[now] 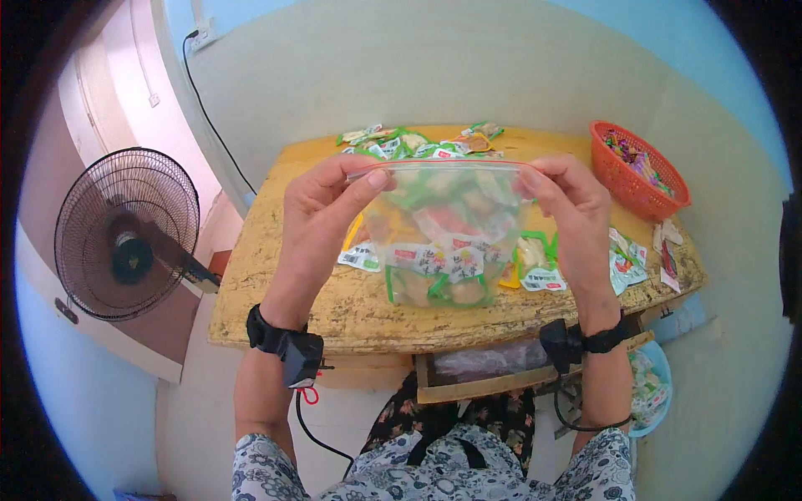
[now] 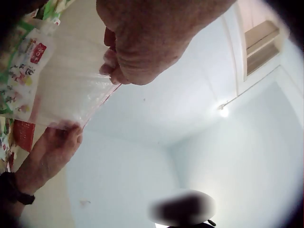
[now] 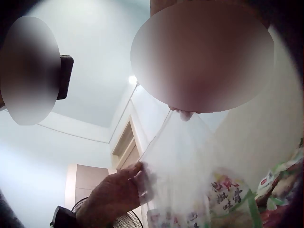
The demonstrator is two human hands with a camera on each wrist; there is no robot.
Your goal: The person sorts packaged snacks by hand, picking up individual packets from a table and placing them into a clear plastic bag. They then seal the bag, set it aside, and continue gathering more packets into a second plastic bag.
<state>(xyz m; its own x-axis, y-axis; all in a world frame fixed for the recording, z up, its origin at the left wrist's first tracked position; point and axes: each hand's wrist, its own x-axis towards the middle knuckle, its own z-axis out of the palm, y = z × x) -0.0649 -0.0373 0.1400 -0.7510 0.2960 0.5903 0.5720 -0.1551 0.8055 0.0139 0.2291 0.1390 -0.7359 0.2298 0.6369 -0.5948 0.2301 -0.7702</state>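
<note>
A clear zip bag [image 1: 451, 225] with a red line along its top edge hangs upright between my two hands. Several green-and-white snack packets [image 1: 443, 267] sit inside it, low in the bag. My left hand [image 1: 326, 200] pinches the top left corner between thumb and fingers. At the opposite corner my right hand [image 1: 572, 200] pinches the same edge. In the left wrist view the edge of the zip bag [image 2: 71, 85] runs taut from one hand to the other. The right wrist view shows the bag [image 3: 175, 166] from its side, with part of the near hand blurred.
More snack packets [image 1: 401, 144] lie on the worn yellow table [image 1: 276, 275], behind and beside the bag. An orange basket [image 1: 606, 167] of wrapped pieces stands at the back right. Below are an open drawer [image 1: 484, 380] and a blue basin [image 1: 660, 401] of packets. A fan [image 1: 129, 242] stands left.
</note>
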